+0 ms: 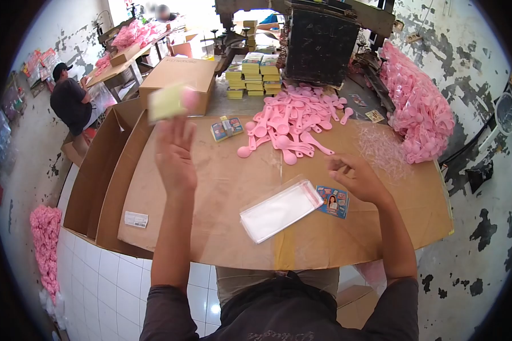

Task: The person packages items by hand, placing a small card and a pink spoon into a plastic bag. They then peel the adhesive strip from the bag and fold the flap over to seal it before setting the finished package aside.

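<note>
At the left, my left hand [176, 156] is raised with its fingers stretched out. A motion-blurred pale yellow packet [166, 103] with a pink spoon [189, 100] in it overlaps the fingertips in this view. My right hand [354, 177] hovers over the cardboard, its fingers loosely curled and slightly apart, with nothing visible between them. Just below it a blue printed card [333, 203] lies partly under a stack of clear plastic bags [281, 211]. Beyond both hands spreads a heap of pink spoons [290, 116].
A banded card bundle [226, 129] lies beside the spoons. Stacks of cards [253, 74] stand behind, next to a black machine [318, 45]. Clear strips [384, 148] litter the right. Open cardboard [105, 170] and a closed box [179, 79] are left. A person [71, 102] sits farther off.
</note>
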Demonstrator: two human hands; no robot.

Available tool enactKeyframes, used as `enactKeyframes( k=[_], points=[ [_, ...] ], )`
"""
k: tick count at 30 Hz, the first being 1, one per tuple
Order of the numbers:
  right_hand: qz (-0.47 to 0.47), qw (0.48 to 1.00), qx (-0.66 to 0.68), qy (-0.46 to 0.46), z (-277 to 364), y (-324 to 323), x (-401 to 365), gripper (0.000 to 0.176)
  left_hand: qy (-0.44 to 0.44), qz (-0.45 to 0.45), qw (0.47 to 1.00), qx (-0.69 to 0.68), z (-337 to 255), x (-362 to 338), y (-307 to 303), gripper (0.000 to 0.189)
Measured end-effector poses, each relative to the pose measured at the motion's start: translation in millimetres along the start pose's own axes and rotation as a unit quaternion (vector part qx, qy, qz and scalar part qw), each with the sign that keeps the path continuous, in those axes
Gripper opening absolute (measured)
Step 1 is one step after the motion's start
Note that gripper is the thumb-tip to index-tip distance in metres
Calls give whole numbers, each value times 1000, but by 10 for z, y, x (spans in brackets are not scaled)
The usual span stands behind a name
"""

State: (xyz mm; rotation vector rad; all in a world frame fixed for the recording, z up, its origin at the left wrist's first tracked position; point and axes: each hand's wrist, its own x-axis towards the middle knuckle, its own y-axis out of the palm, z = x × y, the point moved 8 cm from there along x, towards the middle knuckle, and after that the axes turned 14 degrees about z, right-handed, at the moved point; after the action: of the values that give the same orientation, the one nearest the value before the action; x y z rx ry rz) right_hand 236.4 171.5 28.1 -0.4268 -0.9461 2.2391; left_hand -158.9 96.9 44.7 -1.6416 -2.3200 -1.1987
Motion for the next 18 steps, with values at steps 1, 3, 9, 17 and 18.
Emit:
enactKeyframes(
  k=[1, 3, 9, 17, 18],
  points=[
    [-4, 1000, -6, 13, -61, 3, -39, 40, 29, -45, 998, -25, -172, 28, -13, 46],
    [1, 998, -61, 23, -200, 13, -109, 41, 46, -58, 997, -15, -222, 18, -40, 46],
    [61, 990, -123, 24, -302, 130, -169, 37, -170, 288, 834, 439, 794, -522, 587, 41],
    [91, 993, 15, 71, -628, 237, -169, 30, -144, 405, 729, 533, 1132, -997, 912, 26],
    [67, 996, 20, 54, -579, 210, -176, 30, -159, 403, 736, 520, 1138, -998, 911, 25]
  ],
)
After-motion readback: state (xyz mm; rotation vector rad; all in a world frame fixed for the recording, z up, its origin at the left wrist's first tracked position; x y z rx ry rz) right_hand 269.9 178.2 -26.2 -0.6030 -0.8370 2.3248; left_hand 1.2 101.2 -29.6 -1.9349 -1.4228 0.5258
